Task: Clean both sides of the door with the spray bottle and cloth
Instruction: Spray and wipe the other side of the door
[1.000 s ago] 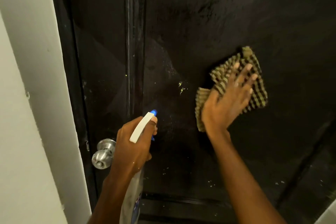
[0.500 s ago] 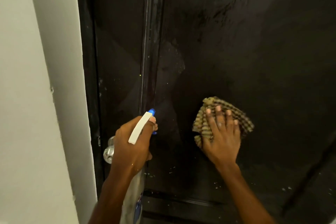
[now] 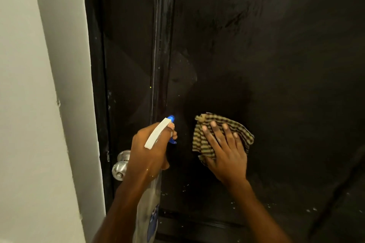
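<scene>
Cloth (image 3: 223, 134), checked, soft and limp, is pinned flat to the black door (image 3: 276, 65) by the right hand (image 3: 225, 154), fingers spread open over it; bunching is likely unless palm pressure is kept w/ the folds underneath. Spray bottle (image 3: 150, 199) is gripped at the neck by the left hand (image 3: 150, 154), closed round it, finger by the trigger, nozzle toward the door near the knob (image 3: 121, 165). Bottle is judged light-ish, plastic, prob. slippery since droplets show on the hand; neck hold is best kept.
</scene>
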Demonstrator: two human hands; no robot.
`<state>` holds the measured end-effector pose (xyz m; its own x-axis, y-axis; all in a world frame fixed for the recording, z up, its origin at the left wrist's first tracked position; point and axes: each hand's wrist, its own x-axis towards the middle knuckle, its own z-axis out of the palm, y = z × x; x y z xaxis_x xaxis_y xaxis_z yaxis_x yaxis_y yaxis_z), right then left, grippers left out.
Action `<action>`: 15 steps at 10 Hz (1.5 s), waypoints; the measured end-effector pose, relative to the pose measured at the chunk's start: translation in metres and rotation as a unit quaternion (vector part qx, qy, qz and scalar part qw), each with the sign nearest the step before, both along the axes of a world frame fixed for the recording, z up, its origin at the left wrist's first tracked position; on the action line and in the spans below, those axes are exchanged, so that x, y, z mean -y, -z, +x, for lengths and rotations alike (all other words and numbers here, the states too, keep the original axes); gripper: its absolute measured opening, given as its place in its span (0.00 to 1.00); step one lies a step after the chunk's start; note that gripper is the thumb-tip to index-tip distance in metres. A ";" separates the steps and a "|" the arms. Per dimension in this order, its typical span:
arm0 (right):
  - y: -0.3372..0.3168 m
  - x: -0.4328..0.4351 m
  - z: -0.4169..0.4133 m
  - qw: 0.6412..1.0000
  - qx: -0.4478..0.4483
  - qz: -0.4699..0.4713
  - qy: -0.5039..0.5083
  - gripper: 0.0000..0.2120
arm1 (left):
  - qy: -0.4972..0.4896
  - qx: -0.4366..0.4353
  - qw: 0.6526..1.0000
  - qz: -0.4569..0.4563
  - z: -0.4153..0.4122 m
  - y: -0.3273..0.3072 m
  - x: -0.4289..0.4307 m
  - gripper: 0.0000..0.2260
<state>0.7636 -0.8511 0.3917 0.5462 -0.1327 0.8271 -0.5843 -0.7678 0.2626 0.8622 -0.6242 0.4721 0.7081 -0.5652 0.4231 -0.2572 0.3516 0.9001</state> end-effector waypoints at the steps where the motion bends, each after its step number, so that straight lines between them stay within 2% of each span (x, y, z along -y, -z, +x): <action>1: 0.003 0.014 -0.027 0.999 0.016 0.024 0.038 0.35 | -0.008 0.006 1.000 -0.001 0.002 -0.002 0.003 0.09; 2: -0.045 0.008 -0.017 0.987 0.138 0.075 0.020 0.37 | -0.065 -0.005 0.998 0.014 0.003 -0.006 0.006 0.08; 3: -0.099 -0.011 0.008 0.974 0.192 0.114 0.034 0.38 | -0.075 -0.047 0.995 0.040 0.007 -0.007 0.000 0.07; 4: -0.146 -0.035 0.042 0.971 0.217 0.094 0.044 0.38 | -0.105 0.011 0.994 0.003 0.010 -0.009 -0.014 0.10; 5: -0.169 -0.055 0.078 0.983 0.177 0.047 0.030 0.39 | -0.119 0.035 0.992 -0.026 0.020 -0.010 -0.028 0.10; 6: -0.151 -0.064 0.100 0.996 0.086 -0.021 -0.008 0.39 | -0.128 0.038 0.991 -0.016 0.040 -0.010 -0.037 0.16; 7: -0.096 -0.059 0.104 0.997 0.015 -0.070 -0.023 0.36 | -0.079 -0.008 0.997 -0.014 0.057 -0.015 -0.043 0.16; 8: -0.026 -0.049 0.088 0.996 -0.030 -0.075 -0.026 0.35 | -0.072 0.032 0.997 0.003 0.073 -0.022 -0.047 0.16; 9: 0.002 -0.040 0.069 0.998 -0.021 -0.064 -0.013 0.35 | -0.039 0.009 0.999 -0.018 0.090 -0.026 -0.046 0.16; 10: -0.025 -0.038 0.067 0.997 0.067 -0.026 0.016 0.35 | 0.000 -0.009 1.000 -0.024 0.105 -0.025 -0.047 0.18; 11: -0.082 -0.050 0.080 0.982 0.184 0.018 0.038 0.36 | -0.001 -0.009 1.000 -0.009 0.120 -0.022 -0.047 0.12; 12: -0.133 -0.068 0.105 0.963 0.259 0.058 0.039 0.38 | 0.016 -0.007 1.000 -0.017 0.126 -0.019 -0.045 0.10; 13: -0.150 -0.078 0.122 0.947 0.310 0.083 0.032 0.37 | 0.089 -0.022 0.996 -0.021 0.133 -0.015 -0.046 0.09; 14: -0.148 -0.080 0.122 0.943 0.318 0.096 0.008 0.36 | 0.129 0.009 0.992 0.003 0.134 0.000 -0.056 0.08; 15: -0.150 -0.084 0.124 0.938 0.331 0.103 0.002 0.36 | 0.021 0.017 1.000 0.000 0.128 0.001 -0.069 0.11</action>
<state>0.8881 -0.7670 0.5413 -0.0780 -0.3287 0.9412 -0.5705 -0.7595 -0.3126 0.9904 -0.5552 0.4707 0.6695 -0.5938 0.4464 -0.2727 0.3625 0.8912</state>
